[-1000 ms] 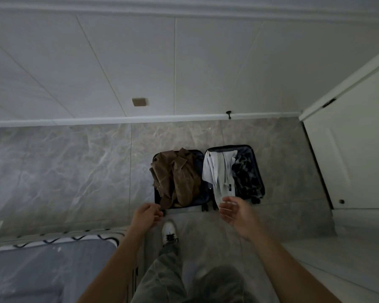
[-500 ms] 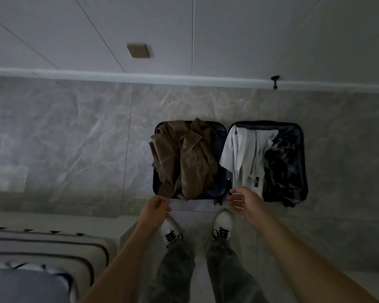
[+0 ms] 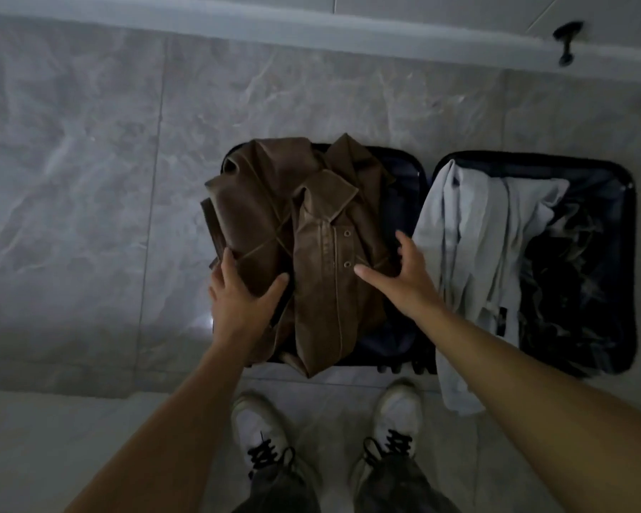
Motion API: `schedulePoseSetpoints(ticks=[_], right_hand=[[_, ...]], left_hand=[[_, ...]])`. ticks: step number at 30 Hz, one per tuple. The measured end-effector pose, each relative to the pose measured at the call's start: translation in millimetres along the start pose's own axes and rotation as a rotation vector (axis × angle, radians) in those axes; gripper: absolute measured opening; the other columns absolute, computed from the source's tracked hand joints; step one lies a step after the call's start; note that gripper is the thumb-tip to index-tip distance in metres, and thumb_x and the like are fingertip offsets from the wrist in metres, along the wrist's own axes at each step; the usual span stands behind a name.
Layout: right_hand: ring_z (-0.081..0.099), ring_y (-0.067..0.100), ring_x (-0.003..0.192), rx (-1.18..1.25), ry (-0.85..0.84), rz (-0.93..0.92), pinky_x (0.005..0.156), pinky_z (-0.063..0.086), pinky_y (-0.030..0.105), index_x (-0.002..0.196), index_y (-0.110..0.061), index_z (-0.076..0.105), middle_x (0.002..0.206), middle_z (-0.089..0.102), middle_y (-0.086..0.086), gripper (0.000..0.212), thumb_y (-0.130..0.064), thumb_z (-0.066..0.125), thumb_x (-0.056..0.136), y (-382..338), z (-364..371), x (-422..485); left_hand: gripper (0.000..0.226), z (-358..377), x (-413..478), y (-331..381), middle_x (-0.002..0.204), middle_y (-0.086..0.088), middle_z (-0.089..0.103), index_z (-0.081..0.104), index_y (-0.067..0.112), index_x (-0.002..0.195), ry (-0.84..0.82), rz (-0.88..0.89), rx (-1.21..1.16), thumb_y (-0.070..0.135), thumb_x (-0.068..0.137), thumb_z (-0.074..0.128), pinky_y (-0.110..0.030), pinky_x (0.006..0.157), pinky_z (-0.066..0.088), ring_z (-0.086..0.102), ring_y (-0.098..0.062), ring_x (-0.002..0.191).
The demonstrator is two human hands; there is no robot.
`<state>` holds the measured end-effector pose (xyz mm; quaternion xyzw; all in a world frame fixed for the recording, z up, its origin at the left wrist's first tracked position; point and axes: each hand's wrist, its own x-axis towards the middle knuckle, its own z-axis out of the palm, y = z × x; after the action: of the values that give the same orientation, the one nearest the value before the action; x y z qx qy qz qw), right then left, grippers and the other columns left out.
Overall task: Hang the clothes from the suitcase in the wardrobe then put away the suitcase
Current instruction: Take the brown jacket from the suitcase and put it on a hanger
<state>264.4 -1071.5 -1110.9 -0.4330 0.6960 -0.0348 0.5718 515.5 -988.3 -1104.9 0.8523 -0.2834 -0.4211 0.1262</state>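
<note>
View from the head, looking down. An open suitcase point(image 3: 526, 158) is laid flat on a grey marbled tile floor point(image 3: 89, 179), its two halves side by side. A crumpled brown jacket point(image 3: 311, 253) is held in the left half. A pale grey garment point(image 3: 470, 231) is draped over the near rim of the right half, and a dark patterned garment point(image 3: 570, 275) is seen further right in the same half.

Both bare forearms are extended away from the body toward the jacket. The left hand point(image 3: 237, 298) is placed on the jacket's near left part, palm down, with the thumb spread to the right across the fabric and the fingers stretched along the left edge. The right hand point(image 3: 408, 279) is set at the jacket's right edge, fingers splayed and straight, the thumb tip laid against the fabric near two snap buttons. Neither hand is closed; nothing is grasped.

Two white shoes with black laces point(image 3: 260, 431) are planted just near of the suitcase. A black door stop point(image 3: 567, 42) is fixed to the far skirting board point(image 3: 274, 24).
</note>
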Motion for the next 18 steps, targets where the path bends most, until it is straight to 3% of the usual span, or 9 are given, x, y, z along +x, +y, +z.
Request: schedulePoseSetpoints(ticks=[3,8,10,13,18], right_hand=[[0.025,0.024,0.15,-0.046,-0.019,0.026,0.12,0.03,0.05,0.159,-0.038,0.007,0.165,0.018,-0.003,0.132,-0.073,0.083,0.057,5.7,16.7,37.8],[0.046,0.024,0.137,0.183,-0.047,0.147,0.111,0.043,0.05,0.154,-0.051,0.011,0.159,0.034,-0.005,0.145,-0.075,0.09,0.035,18.8,45.5,71.8],[0.053,0.022,0.131,0.244,-0.063,0.15,0.108,0.047,0.049,0.154,-0.051,0.014,0.154,0.043,-0.004,0.142,-0.07,0.093,0.037,26.1,52.9,79.7],[0.061,0.017,0.119,0.342,-0.106,0.128,0.103,0.052,0.045,0.153,-0.047,0.024,0.139,0.058,-0.007,0.124,-0.056,0.095,0.052,26.8,50.8,79.2],[0.065,0.014,0.114,0.342,-0.155,0.097,0.103,0.052,0.041,0.142,-0.042,0.05,0.126,0.068,-0.01,0.095,-0.057,0.091,0.058,17.8,50.0,64.8]], left_hand=[[0.128,28.7,19.1,2.1,0.169,0.004,0.009,0.003,0.041,0.16,-0.083,-0.067,-0.126,0.077,0.063,0.078,-0.063,0.12,0.026,0.011,-0.033,0.155],[0.147,52.3,37.4,-0.9,0.168,0.004,0.019,-0.001,0.05,0.157,-0.237,-0.141,-0.301,0.075,0.044,0.089,-0.057,0.119,0.034,0.027,-0.027,0.152],[0.141,54.3,45.8,-2.8,0.165,0.004,0.029,0.004,0.051,0.157,-0.296,-0.163,-0.343,0.068,0.049,0.092,-0.052,0.116,0.04,0.036,-0.025,0.148],[0.115,57.7,50.5,3.5,0.141,0.011,0.052,0.028,0.045,0.153,-0.385,-0.204,-0.47,0.055,0.059,0.094,-0.036,0.097,0.051,0.055,-0.016,0.124],[0.096,60.6,40.6,16.9,0.126,0.004,0.067,0.045,0.033,0.146,-0.529,-0.332,-0.617,0.051,0.065,0.092,-0.04,0.094,0.054,0.067,-0.019,0.11]])
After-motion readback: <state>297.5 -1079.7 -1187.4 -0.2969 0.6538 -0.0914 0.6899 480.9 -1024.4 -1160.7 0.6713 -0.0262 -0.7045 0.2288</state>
